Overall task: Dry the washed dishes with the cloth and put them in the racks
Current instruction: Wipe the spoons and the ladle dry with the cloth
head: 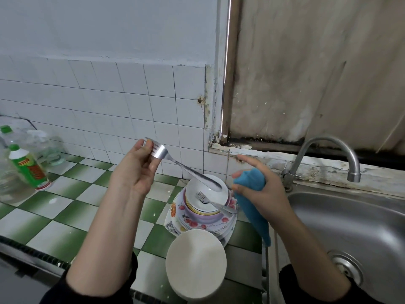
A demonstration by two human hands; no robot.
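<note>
My left hand [137, 166] pinches a steel fork [175, 162] by its tines, the handle slanting down to the right over the dishes. My right hand [260, 187] grips a blue cloth [252, 207] that hangs down beside the stack, forefinger stretched out; it is apart from the fork. On the green-and-white tiled counter [65, 207] stands a stack of flowered plates [192, 222] with a lilac bowl and a white bowl [208, 194] on top. A second fork [213, 204] lies across the white bowl. A plain white plate [195, 263] sits nearest me.
A steel sink [355, 233] with a curved tap [328, 154] lies to the right. At the left stand a green-capped detergent bottle [28, 170] and clear plastic bottles [43, 148]. White wall tiles rise behind the counter. No rack is in view.
</note>
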